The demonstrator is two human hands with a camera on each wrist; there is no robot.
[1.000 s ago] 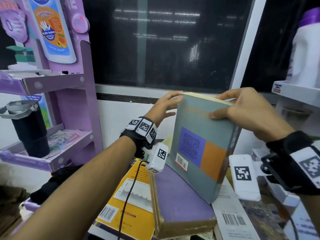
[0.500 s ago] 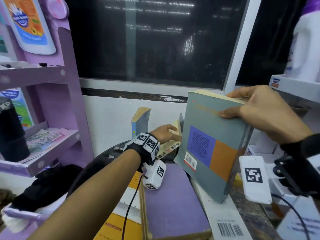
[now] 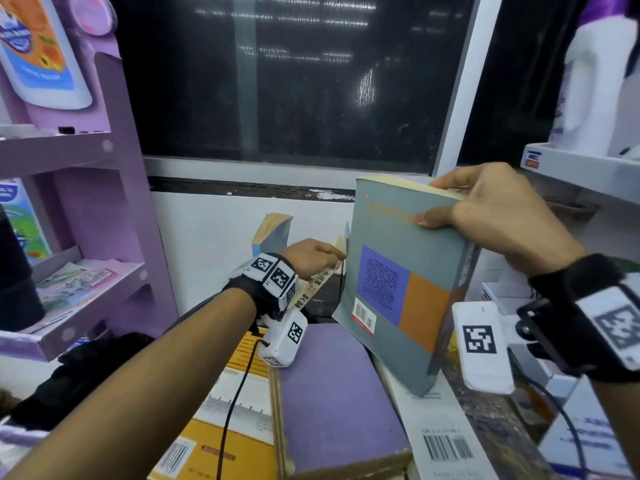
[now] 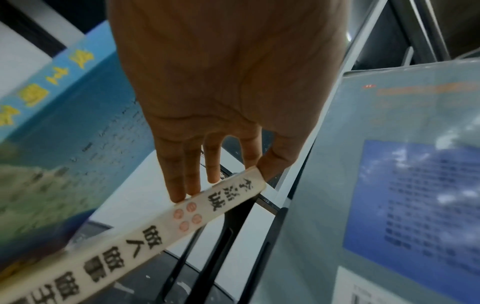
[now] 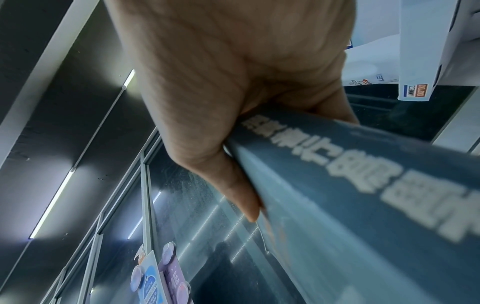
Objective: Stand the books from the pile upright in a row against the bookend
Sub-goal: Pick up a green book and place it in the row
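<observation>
My right hand (image 3: 436, 199) grips the top edge of a grey-green book (image 3: 398, 271) with a blue and orange panel, thumb on the cover, fingers over the pages. The book is tilted, its lower corner resting on the pile. In the right wrist view the right hand (image 5: 291, 160) clamps its spine (image 5: 363, 195). My left hand (image 3: 325, 252) pinches the top of a thin cream-spined book (image 3: 311, 289) that leans left; the left wrist view shows the hand (image 4: 228, 181) on that spine (image 4: 155, 236). A blue book (image 3: 273, 233) stands behind. Black bookend metal (image 4: 207, 257) lies under them.
The pile in front holds a purple book (image 3: 332, 393), a yellow book (image 3: 228, 427) and a white book with a barcode (image 3: 443, 441). A purple shelf unit (image 3: 131, 202) stands left, a white shelf (image 3: 581, 168) right, a dark window (image 3: 294, 81) behind.
My left hand let go of the grey-green book's top and dropped to the cream-spined book behind it. My right hand alone keeps the grey-green book, shifted slightly right.
</observation>
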